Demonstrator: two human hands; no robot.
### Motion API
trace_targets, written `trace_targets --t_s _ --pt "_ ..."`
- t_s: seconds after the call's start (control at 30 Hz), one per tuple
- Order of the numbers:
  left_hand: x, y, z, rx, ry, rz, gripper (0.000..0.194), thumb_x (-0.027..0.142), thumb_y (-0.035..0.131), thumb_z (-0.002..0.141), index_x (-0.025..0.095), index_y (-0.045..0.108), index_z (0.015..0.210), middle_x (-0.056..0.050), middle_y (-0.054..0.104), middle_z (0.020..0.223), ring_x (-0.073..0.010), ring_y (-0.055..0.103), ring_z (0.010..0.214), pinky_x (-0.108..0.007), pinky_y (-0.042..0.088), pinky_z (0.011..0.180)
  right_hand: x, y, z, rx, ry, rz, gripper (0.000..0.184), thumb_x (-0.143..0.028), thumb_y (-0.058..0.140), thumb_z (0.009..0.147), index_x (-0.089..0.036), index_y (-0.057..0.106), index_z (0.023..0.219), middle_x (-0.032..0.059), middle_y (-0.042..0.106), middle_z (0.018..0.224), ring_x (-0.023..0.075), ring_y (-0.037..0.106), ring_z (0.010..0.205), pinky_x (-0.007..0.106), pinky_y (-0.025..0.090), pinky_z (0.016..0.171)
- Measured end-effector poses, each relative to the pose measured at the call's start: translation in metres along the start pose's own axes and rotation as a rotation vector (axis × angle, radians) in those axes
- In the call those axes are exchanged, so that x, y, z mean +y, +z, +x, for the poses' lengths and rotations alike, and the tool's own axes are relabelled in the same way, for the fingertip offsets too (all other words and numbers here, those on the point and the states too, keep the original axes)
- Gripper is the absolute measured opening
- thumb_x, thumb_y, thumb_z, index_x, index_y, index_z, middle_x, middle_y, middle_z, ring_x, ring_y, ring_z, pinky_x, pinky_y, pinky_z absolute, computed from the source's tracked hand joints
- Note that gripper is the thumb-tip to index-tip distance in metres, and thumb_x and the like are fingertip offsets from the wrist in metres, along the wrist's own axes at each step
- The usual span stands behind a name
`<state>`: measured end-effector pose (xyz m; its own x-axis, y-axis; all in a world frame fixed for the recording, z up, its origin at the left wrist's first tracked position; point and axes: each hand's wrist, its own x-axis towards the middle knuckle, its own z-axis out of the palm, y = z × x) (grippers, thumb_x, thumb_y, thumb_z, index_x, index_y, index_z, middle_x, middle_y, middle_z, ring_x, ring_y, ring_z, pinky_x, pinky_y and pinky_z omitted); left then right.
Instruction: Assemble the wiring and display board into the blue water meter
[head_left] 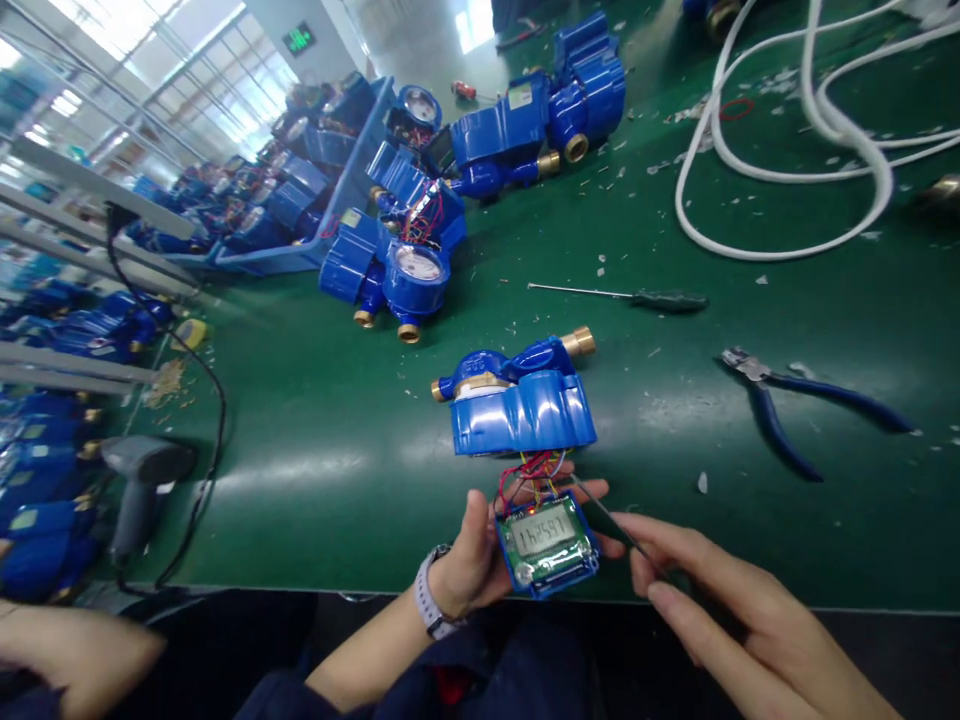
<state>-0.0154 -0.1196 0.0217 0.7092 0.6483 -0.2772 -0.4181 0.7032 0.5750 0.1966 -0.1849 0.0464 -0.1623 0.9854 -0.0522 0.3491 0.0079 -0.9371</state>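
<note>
My left hand holds a small display module from below, its green circuit board and lit digits facing up in a blue frame. Red, yellow and white wires run from the module's far edge to a blue water meter lying on its side just beyond. In the fingers of my right hand is a thin, dark, rod-like tool, its tip by the wires at the module's far right corner. Whether it is tweezers or a screwdriver I cannot tell.
Right of the meter lie a screwdriver and blue-handled cutting pliers on the green bench. Several blue meters stand farther back, beside a filled crate. A white cable loops at right. A barcode scanner and another person's arm are at left.
</note>
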Motion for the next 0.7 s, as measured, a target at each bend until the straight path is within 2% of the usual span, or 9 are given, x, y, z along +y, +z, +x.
trace_targets --t_s 0.07,0.2,0.3,0.4,0.47,0.57,0.63,0.7 --pt "-0.001 0.000 -0.009 0.034 0.021 0.037 0.083 0.075 0.057 0.076 0.016 0.052 0.135 -0.021 0.055 0.138 -0.0354 0.065 0.111 -0.053 0.042 0.105 -0.003 -0.003 0.007 -0.051 -0.073 -0.117 0.035 -0.028 0.049 0.096 -0.033 0.053 0.129 0.0025 0.070 0.104 0.0184 0.069 0.092 0.024 0.057 0.079" --pt "0.003 -0.009 -0.021 0.068 0.021 0.135 0.083 0.045 0.085 0.063 0.017 0.051 0.134 -0.020 0.061 0.130 -0.0323 0.068 0.106 -0.047 0.049 0.099 -0.012 -0.008 0.020 -0.115 -0.167 -0.300 0.031 -0.022 0.045 0.094 -0.027 0.050 0.124 0.0032 0.070 0.096 0.0177 0.071 0.079 0.022 0.058 0.065" --pt "0.008 -0.018 -0.025 0.115 0.036 0.179 0.092 0.031 0.090 0.059 0.024 0.042 0.137 -0.018 0.053 0.139 -0.0305 0.067 0.107 -0.044 0.053 0.093 -0.018 -0.014 0.027 -0.154 -0.313 -0.381 0.032 -0.017 0.042 0.094 -0.028 0.048 0.123 0.0043 0.070 0.105 0.0167 0.071 0.087 0.021 0.058 0.073" --pt "0.012 -0.024 -0.029 0.211 0.095 0.318 0.099 0.029 0.093 0.054 0.023 0.040 0.137 -0.017 0.054 0.138 -0.0340 0.057 0.122 -0.046 0.048 0.100 -0.021 -0.021 0.032 -0.215 -0.393 -0.421 0.033 -0.016 0.040 0.096 -0.028 0.048 0.126 0.0046 0.068 0.115 0.0160 0.068 0.101 0.023 0.055 0.089" --pt "0.013 -0.024 -0.032 0.286 0.152 0.419 0.099 0.032 0.094 0.052 0.021 0.042 0.135 -0.016 0.056 0.135 -0.0343 0.054 0.124 -0.046 0.044 0.104 -0.023 -0.025 0.034 -0.237 -0.399 -0.439 0.034 -0.018 0.041 0.097 -0.029 0.048 0.128 0.0036 0.068 0.117 0.0156 0.068 0.103 0.023 0.054 0.092" --pt "0.012 -0.022 -0.038 0.354 0.223 0.515 0.098 0.034 0.093 0.052 0.021 0.043 0.135 -0.013 0.058 0.132 -0.0322 0.056 0.121 -0.043 0.044 0.104 -0.029 -0.024 0.038 -0.214 -0.382 -0.440 0.034 -0.022 0.046 0.097 -0.029 0.049 0.130 0.0046 0.068 0.117 0.0168 0.068 0.100 0.023 0.057 0.085" --pt "0.013 -0.020 -0.041 0.384 0.230 0.549 0.097 0.032 0.093 0.053 0.023 0.042 0.135 -0.011 0.060 0.129 -0.0301 0.058 0.117 -0.041 0.047 0.100 -0.036 -0.022 0.042 -0.189 -0.365 -0.414 0.036 -0.022 0.049 0.096 -0.028 0.051 0.132 0.0065 0.068 0.115 0.0186 0.070 0.096 0.024 0.058 0.078" --pt "0.015 -0.019 -0.044 0.417 0.208 0.577 0.087 0.032 0.090 0.058 0.022 0.044 0.132 -0.010 0.063 0.122 -0.0282 0.061 0.112 -0.039 0.048 0.097 -0.043 -0.019 0.049 -0.195 -0.359 -0.392 0.038 -0.021 0.051 0.095 -0.027 0.053 0.132 0.0077 0.069 0.114 0.0204 0.070 0.094 0.026 0.059 0.075"
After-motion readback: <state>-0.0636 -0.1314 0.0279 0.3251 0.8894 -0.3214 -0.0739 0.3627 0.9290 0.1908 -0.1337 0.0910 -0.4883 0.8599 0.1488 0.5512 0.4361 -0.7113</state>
